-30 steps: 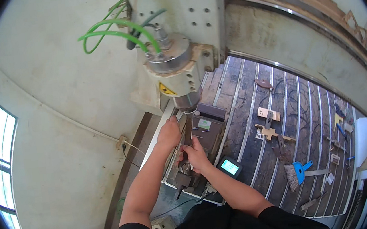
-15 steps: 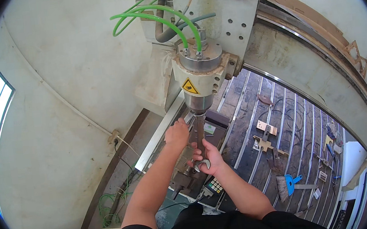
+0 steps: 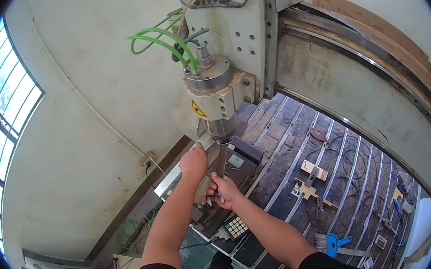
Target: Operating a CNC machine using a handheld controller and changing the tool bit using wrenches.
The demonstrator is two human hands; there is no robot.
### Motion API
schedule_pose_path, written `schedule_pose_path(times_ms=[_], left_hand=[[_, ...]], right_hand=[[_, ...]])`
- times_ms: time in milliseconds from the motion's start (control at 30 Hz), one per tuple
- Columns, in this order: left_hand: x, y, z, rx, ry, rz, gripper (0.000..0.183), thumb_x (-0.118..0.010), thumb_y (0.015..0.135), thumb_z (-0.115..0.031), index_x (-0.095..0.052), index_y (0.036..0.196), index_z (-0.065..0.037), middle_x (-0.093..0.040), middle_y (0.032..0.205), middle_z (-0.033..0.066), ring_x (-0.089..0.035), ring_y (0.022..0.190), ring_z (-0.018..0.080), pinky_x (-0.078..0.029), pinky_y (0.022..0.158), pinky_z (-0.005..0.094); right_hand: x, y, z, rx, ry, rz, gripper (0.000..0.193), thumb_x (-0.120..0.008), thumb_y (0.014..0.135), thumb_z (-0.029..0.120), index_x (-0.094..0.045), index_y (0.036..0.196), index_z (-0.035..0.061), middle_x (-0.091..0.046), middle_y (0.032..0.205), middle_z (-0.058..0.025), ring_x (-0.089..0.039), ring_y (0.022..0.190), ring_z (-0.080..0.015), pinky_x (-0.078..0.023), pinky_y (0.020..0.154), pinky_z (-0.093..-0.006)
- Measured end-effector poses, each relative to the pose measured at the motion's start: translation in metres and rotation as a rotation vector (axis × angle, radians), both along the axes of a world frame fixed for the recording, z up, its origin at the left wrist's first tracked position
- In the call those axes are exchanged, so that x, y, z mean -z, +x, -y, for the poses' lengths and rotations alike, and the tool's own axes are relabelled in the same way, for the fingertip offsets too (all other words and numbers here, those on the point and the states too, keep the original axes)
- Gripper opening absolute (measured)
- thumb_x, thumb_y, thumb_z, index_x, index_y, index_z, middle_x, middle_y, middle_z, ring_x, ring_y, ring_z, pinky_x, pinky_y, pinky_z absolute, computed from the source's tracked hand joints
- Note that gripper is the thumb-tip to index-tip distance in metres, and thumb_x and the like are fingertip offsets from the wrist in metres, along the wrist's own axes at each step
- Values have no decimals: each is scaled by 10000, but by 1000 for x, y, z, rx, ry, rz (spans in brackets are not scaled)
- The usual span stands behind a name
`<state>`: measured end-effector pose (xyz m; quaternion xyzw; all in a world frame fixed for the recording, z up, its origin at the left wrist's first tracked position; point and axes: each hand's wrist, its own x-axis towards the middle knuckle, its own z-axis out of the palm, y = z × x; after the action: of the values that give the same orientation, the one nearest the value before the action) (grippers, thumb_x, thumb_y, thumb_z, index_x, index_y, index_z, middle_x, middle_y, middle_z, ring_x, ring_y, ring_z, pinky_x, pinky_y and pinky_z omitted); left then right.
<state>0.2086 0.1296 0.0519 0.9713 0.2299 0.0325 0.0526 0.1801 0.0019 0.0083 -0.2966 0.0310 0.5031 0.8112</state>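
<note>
A cylindrical machine spindle (image 3: 223,129) hangs from its pale clamp block. At the spindle's lower end sits the upper end of a long steel open-ended wrench (image 3: 222,160), slanting down toward me. My right hand (image 3: 223,189) is closed around the wrench's lower part, with a bit of the lower jaw showing below the fingers. To the left, my left hand (image 3: 193,161) makes a fist beside the spindle nose. The back of that hand hides whatever its fingers grip.
Green hoses (image 3: 163,37) loop above the spindle. Below lies a slotted machine bed (image 3: 283,180) bearing wooden pieces (image 3: 308,190), a blue dustpan (image 3: 333,245) and a brush. A keypad (image 3: 236,228) sits near my right forearm. A gantry beam (image 3: 351,73) crosses at the right.
The whole view has shifted, bringing more window and a pale cabinet in at the left. My right hand has closed more tightly round the wrench, covering more of its lower jaw.
</note>
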Motion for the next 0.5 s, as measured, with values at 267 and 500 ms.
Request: schedule_pose_path(times_ms=[267,500], left_hand=[[-5,7,1,-39,53,-10,271,-550,787,-310,-575,879,-56,-626,792,180,-613,770,332,-489,674,433],[-2,16,-6,-35,97,31,223,-532,773,-276,-618,836,-80,-628,772,165,-613,735,330,-489,664,430]], right_hand=[[9,-2,-12,54,71,-67,233,-420,906,295,-407,777,101,-394,582,-5,-439,501,-152,-459,489,-390],[-10,3,-18,61,116,-310,290,-365,911,378,-379,746,140,-296,514,6,-341,424,-147,-443,493,-397]])
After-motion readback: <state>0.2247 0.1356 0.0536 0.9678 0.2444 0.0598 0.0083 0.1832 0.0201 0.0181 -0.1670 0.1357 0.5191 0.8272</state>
